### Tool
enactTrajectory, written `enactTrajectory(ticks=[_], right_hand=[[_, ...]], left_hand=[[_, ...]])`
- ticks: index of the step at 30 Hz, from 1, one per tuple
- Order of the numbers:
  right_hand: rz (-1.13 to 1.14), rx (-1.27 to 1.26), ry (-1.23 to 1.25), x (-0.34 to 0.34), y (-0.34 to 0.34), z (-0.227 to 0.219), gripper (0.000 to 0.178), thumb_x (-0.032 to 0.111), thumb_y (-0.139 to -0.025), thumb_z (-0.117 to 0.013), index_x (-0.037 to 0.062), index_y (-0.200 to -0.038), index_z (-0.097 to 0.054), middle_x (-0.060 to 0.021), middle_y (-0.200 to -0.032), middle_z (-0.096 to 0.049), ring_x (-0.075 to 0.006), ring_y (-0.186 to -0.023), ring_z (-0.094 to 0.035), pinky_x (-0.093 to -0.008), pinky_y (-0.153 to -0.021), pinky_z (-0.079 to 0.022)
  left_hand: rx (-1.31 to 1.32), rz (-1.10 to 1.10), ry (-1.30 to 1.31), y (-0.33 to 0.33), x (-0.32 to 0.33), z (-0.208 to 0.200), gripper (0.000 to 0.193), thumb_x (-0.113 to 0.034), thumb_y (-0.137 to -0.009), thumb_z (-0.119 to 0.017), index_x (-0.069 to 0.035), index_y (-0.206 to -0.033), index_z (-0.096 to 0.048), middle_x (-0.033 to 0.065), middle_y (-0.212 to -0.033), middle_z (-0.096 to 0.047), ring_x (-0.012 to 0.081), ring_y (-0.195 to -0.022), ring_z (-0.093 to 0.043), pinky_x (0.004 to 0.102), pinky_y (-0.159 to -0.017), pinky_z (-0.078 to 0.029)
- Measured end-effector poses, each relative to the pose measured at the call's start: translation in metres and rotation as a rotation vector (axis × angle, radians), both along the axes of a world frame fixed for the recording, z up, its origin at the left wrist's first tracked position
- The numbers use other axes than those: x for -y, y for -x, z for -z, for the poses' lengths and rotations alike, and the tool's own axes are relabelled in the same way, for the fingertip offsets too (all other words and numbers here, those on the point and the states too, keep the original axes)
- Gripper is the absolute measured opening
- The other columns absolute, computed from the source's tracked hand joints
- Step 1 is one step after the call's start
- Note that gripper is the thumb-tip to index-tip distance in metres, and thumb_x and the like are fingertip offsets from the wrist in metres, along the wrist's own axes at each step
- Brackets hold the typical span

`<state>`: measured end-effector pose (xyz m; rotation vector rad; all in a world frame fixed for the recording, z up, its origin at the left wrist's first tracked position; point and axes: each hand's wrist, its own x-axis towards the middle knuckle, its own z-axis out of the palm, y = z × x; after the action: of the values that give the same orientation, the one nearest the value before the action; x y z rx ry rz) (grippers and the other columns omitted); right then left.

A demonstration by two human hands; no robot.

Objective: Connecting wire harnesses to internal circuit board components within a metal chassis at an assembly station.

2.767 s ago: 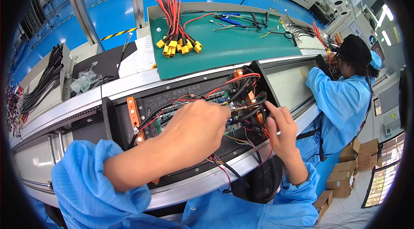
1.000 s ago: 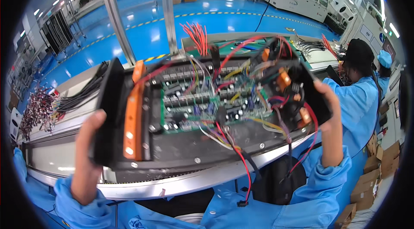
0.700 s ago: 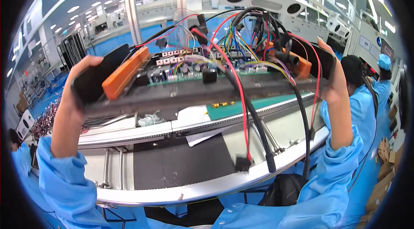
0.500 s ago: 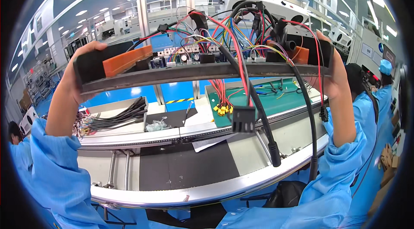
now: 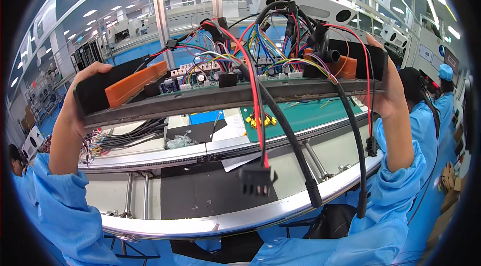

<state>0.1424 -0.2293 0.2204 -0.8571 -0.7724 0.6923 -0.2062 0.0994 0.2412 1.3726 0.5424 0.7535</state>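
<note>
My left hand (image 5: 73,103) and my right hand (image 5: 393,93) grip opposite ends of a long black fixture tray (image 5: 225,98), raised above the bench and lower at its left end. Inside it sits a circuit board (image 5: 173,85) with capacitors and white sockets, partly covered by wiring. An orange block (image 5: 135,84) lies near the tray's left end, another orange block (image 5: 346,67) near the right. A tangle of coloured wires (image 5: 268,40) arches above the board. Over the front edge hang thick black cables (image 5: 290,140) and a blurred black connector (image 5: 256,181) on red and black wires.
Below runs a conveyor-like bench with a metal front rail (image 5: 200,226). Behind it lie a bundle of black cables (image 5: 138,134), clear plastic bags (image 5: 180,140) and yellow connectors (image 5: 259,120) on a green mat (image 5: 300,115). Co-workers in blue (image 5: 436,130) are at the right.
The tray's left end has moved down and left with my left hand, so the tray tilts more. The hanging black connector has swung down and left.
</note>
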Motion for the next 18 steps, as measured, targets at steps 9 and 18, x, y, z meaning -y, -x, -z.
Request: enactTrajectory(ticks=[9, 18], right_hand=[[0.119, -0.145, 0.295, 0.023, 0.057, 0.046, 0.050, 0.019, -0.082, -0.058, -0.0011, -0.127, -0.051, -0.0164, -0.114, -0.061, -0.0227, -0.094, -0.061, -0.0293, -0.081, -0.048], [0.154, -0.172, 0.635, 0.008, 0.037, 0.179, 0.081, 0.002, -0.065, -0.046, 0.0058, -0.144, -0.032, -0.0190, -0.134, -0.046, -0.0265, -0.108, -0.053, -0.0274, -0.084, -0.045]], left_hand=[[0.110, 0.154, 0.147, -0.012, 0.013, 0.093, 0.049, -0.032, -0.081, -0.056, 0.004, -0.114, -0.057, 0.0168, -0.108, -0.063, 0.0242, -0.090, -0.061, 0.0295, -0.079, -0.048], [-0.227, 0.080, 0.049, 0.006, 0.041, 0.238, 0.047, -0.029, -0.082, -0.051, 0.004, -0.114, -0.056, 0.0141, -0.099, -0.064, 0.0182, -0.086, -0.058, 0.0263, -0.077, -0.044]])
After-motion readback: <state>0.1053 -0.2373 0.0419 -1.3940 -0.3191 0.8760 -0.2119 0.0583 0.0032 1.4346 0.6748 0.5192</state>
